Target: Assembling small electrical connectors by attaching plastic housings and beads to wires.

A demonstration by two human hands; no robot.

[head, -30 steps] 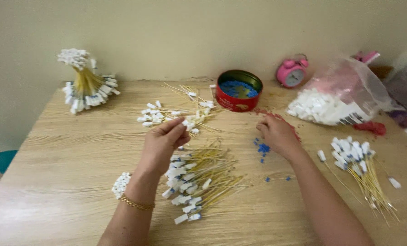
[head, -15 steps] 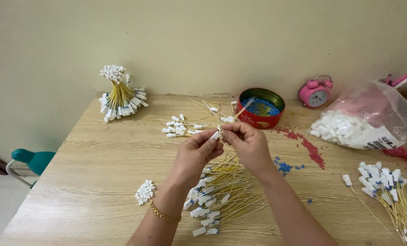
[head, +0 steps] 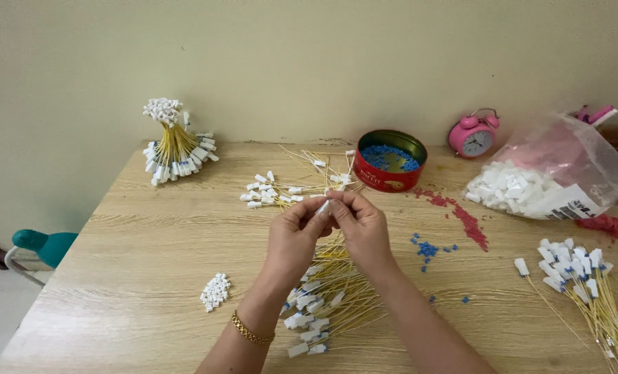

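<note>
White plastic piece: a small white connector (head: 324, 206) is pinched between the fingertips of both hands, held above the middle of the wooden table (head: 136, 249), just in front of the red tin.
Left hand: the left hand (head: 293, 239) is curled, thumb and forefinger closed on the connector from the left; a gold bracelet (head: 251, 331) sits on the wrist.
Right hand: the right hand (head: 364, 230) meets it from the right, fingertips pressed against the same piece; whether it also holds a blue bit cannot be told.
Below the hands: a loose heap of yellow wires with white ends (head: 326, 298) lies fanned on the table, directly under the wrists.
Supplies: the round red tin (head: 390, 161) holds blue beads; more blue beads (head: 427, 248) lie scattered just right of the hands, with red crumbs (head: 461, 216) in a streak beyond them.
Other piles: a tied bundle of wires (head: 174, 143) stands at the far left, a second wire heap (head: 586, 287) lies at the right edge, a little cluster of white caps (head: 215, 291) near the left forearm, and a plastic bag of white pieces (head: 537, 187) beside a pink alarm clock (head: 473, 135).
Doing it well: judging by the grip, the piece is tiny, so both thumbs should stay close to its tip, the parts lined up squarely before pressing, and the work kept over the table so nothing dropped rolls away.
</note>
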